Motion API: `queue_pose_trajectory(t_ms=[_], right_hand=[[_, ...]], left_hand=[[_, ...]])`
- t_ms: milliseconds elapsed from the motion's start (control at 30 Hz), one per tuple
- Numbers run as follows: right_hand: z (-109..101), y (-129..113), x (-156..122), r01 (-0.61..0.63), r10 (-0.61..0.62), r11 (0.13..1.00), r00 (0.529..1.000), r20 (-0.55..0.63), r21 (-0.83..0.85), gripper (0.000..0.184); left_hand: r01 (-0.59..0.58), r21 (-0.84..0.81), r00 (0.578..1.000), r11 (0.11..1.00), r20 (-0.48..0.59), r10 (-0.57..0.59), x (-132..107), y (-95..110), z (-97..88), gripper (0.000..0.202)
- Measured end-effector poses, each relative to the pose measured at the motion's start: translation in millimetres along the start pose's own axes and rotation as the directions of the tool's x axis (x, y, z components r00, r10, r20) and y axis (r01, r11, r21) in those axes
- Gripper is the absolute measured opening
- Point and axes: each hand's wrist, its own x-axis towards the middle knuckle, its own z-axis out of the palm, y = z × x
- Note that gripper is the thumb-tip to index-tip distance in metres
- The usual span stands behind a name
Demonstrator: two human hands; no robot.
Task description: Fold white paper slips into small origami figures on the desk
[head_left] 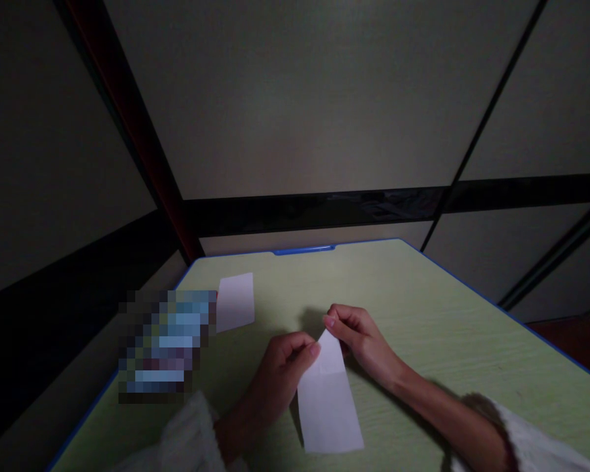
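Observation:
A sheet of white paper (328, 410) hangs between my hands, above the table near its front. Its far end narrows to a folded point, and a faint crease runs across it. My left hand (288, 364) pinches the left edge of the paper between thumb and fingers. At the pointed tip, my right hand (361, 337) is closed on the paper, thumb on top. The fingers under the sheet are hidden.
A second piece of white paper (236, 302) lies at the table's back left. Beside it is a blurred-out item (172, 347) that I cannot make out. The pale green table (447, 328) has a blue rim, and panelled doors (314, 98) stand behind it.

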Motion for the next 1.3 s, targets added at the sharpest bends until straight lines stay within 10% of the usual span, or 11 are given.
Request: queue_pose_trajectory(t_ms=[167, 1300], right_hand=[[5.4, 1.6, -4.4, -0.014, 0.021, 0.997, 0.997, 0.081, -0.081, 0.030], [-10.4, 4.1, 5.6, 0.130, -0.025, 0.964, 0.913, -0.408, 0.232, 0.029]], left_hand=[[0.018, 0.007, 1.000, 1.000, -0.019, -0.018, 0.2, 3.4, 1.5, 0.023], [0.060, -0.105, 0.996, 0.993, -0.063, -0.067, -0.3, 6.6, -2.8, 0.020]])
